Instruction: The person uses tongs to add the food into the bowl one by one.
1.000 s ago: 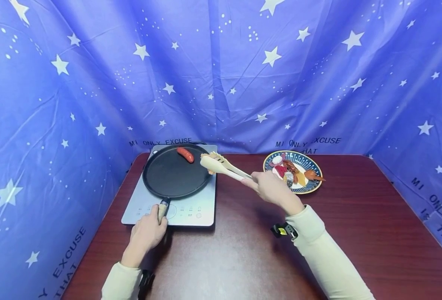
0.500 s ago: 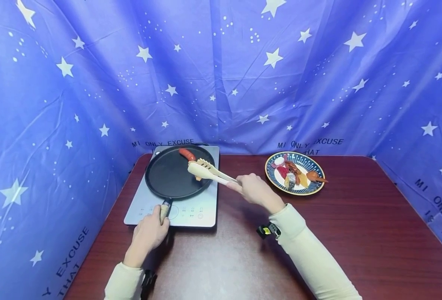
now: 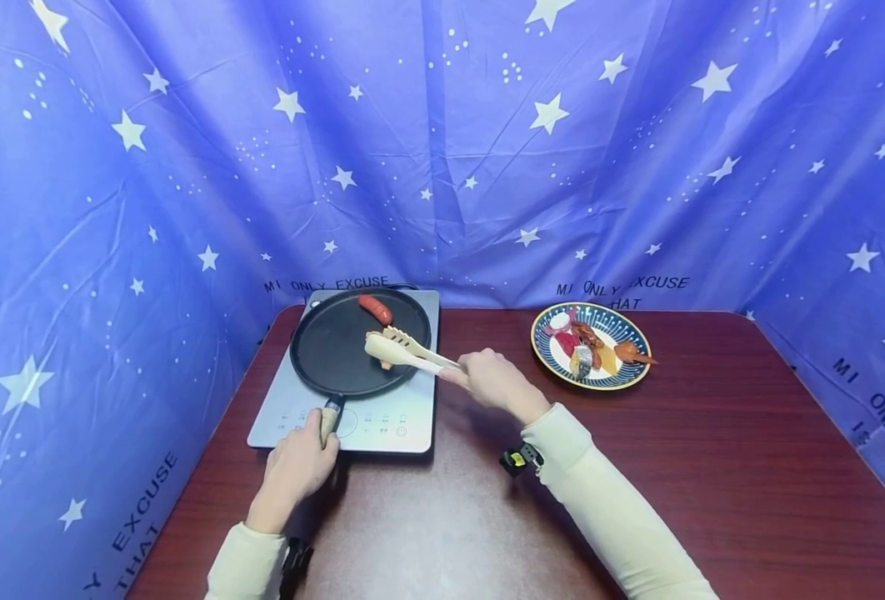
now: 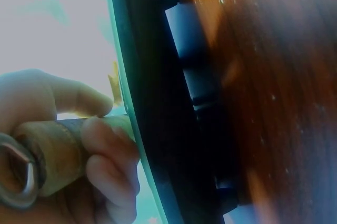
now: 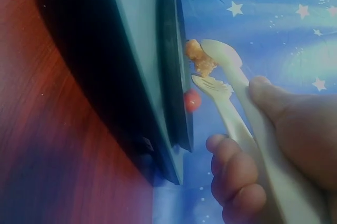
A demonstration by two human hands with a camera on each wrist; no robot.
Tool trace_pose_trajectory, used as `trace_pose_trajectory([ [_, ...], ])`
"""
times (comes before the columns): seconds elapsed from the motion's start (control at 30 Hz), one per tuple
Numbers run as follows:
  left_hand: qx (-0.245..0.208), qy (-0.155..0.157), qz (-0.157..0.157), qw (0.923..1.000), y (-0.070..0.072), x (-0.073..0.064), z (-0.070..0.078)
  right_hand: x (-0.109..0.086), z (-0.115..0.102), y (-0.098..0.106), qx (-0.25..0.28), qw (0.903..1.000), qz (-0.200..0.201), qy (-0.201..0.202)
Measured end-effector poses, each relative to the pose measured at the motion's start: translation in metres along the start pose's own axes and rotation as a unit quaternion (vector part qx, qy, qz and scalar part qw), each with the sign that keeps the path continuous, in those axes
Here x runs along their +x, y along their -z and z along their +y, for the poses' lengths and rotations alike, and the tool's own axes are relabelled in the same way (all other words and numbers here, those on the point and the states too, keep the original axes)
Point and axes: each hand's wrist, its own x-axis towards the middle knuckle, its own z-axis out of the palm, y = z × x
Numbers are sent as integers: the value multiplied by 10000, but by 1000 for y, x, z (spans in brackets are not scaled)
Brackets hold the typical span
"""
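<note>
My left hand (image 3: pixel 303 461) grips the wooden-looking handle (image 4: pixel 55 150) of a flat black frying pan (image 3: pixel 337 350). The pan sits on a silver induction cooktop (image 3: pixel 270 425). In my right hand (image 3: pixel 498 382) is a pair of cream tongs (image 5: pixel 242 113), fingers curled round its arms. Between the tong tips is a lumpy orange-brown piece of food (image 5: pixel 200 58), low over the right side of the pan. Its kind is unclear, and the tong heads partly hide it in the head view. A red sausage (image 3: pixel 376 309) lies near the pan's far edge, just beyond the tongs.
A blue-patterned plate (image 3: pixel 540 358) with several food pieces stands at the back right of the red-brown table (image 3: pixel 682 467). One brown piece (image 3: pixel 633 354) sticks out over the plate's right rim. A blue star-print curtain (image 3: pixel 480 217) surrounds the table on the back and sides.
My right hand has moved left with the tongs, carrying the food piece from the pan's right rim to over its surface. My left hand keeps hold of the handle.
</note>
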Motion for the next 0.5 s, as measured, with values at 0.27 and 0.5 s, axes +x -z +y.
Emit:
trace_pose_trajectory([
  [0.27,-26,12,-80,10000,0,1,-1,8,-1,-9,-181,9997,-151,-61],
  [0.5,-26,36,-133,9999,2,2,-1,17,-5,-12,-338,9992,-202,15],
])
